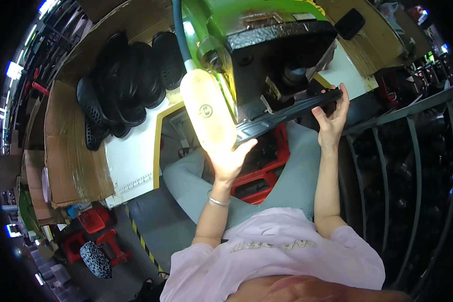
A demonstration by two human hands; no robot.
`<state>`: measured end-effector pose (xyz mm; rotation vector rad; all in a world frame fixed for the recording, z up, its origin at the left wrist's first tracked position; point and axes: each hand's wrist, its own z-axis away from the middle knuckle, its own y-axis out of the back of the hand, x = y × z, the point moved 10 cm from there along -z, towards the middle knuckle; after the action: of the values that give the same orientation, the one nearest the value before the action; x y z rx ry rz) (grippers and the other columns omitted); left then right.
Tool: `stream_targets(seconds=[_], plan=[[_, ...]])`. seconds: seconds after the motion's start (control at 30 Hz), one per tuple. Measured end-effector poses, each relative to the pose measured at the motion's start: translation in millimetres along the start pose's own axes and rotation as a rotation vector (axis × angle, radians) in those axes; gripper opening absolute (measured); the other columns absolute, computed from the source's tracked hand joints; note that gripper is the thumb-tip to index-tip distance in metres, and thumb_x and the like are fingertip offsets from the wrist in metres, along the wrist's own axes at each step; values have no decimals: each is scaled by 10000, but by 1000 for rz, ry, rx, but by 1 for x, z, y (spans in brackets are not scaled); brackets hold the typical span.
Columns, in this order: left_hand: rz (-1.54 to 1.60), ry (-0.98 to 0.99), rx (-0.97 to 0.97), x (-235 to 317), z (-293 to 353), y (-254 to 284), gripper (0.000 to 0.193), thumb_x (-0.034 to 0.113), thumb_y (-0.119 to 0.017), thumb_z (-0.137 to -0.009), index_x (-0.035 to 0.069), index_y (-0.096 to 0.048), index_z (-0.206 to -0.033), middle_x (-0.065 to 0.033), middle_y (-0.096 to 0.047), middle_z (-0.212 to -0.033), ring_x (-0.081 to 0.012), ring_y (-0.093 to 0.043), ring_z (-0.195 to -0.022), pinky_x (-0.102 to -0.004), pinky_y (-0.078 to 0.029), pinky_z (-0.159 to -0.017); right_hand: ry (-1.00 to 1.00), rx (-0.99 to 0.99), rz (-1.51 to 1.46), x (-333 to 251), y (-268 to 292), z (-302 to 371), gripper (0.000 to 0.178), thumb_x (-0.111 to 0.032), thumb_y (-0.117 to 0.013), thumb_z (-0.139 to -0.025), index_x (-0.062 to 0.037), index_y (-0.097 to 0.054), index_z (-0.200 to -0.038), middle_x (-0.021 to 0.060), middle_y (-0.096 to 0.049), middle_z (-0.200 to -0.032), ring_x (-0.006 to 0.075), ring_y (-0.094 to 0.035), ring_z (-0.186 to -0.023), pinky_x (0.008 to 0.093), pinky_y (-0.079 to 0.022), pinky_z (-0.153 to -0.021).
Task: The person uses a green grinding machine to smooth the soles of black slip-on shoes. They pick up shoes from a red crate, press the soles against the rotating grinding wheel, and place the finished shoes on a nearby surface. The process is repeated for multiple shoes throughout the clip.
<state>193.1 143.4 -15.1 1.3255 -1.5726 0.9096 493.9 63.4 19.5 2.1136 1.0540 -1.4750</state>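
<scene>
Two hands, the left hand (225, 162) and the right hand (330, 121); one long black piece (282, 119); one green-and-black machine (272, 45); one pale oval fitting (207, 108); one bracelet (219, 202). Toward the left edge of the desk (131, 151), at least five black shoes (131, 75), overlapping, exact count unclear. One spotted bundle (95, 259).

Striped tape (138, 234) crosses grey floor (167, 224) — what look like lamps (15, 70) glare at left.

The machine (274, 55) is before you, the long piece (287, 118) beside it, between your left hand (227, 160) and right hand (330, 122). Shoes (123, 75) lie on the table (127, 146), left; a rail (402, 111) stands right.
</scene>
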Motion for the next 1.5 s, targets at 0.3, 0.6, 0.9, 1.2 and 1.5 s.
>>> stream_targets(seconds=[0.3, 0.6, 0.9, 1.2, 1.5], plan=[[221, 109, 139, 0, 22, 65, 480, -3, -843, -637, -15, -582, -1040, -66, -619, -977, -154, -599, -903, -280, -490, -831, -74, -128, -89, 9, -55, 21, 989, -186, -862, -718, 5, -257, -1477, 134, -533, -1222, 183, -573, -1037, 287, -498, -902], [447, 92, 176, -44, 44, 146, 436, 59, -844, -702, 28, -538, -1011, -50, -554, -953, -144, -536, -856, -269, -441, -803, -4, -173, -104, 25, -109, 67, 806, -20, -866, -658, 92, -460, -1345, 157, -611, -1207, 193, -627, -993, 321, -551, -813], [-399, 102, -303, -38, -1, 29, 396, 31, -806, -699, -18, -631, -1050, -100, -691, -956, -179, -651, -871, -314, -518, -799, 472, -133, 281, -27, -124, 73, 635, -57, -889, -567, 62, -634, -1136, 177, -688, -1081, 279, -677, -919, 344, -545, -798], [102, -15, 105, -27, -1, -23, 222, -8, -771, -771, -7, -648, -956, -38, -675, -892, -107, -616, -799, -239, -487, -773, -492, -238, -371, 194, -91, 119, 552, -81, -679, -863, -2, -485, -1373, 113, -555, -1306, 190, -543, -1163, 316, -471, -925], [286, 18, 290, -33, 17, -6, 292, -17, -760, -785, 5, -586, -1019, -68, -654, -918, -132, -623, -831, -255, -511, -767, -595, -5, -350, 173, 0, 96, 440, -51, -701, -862, -18, -504, -1254, 84, -595, -1136, 172, -606, -1007, 301, -526, -840]])
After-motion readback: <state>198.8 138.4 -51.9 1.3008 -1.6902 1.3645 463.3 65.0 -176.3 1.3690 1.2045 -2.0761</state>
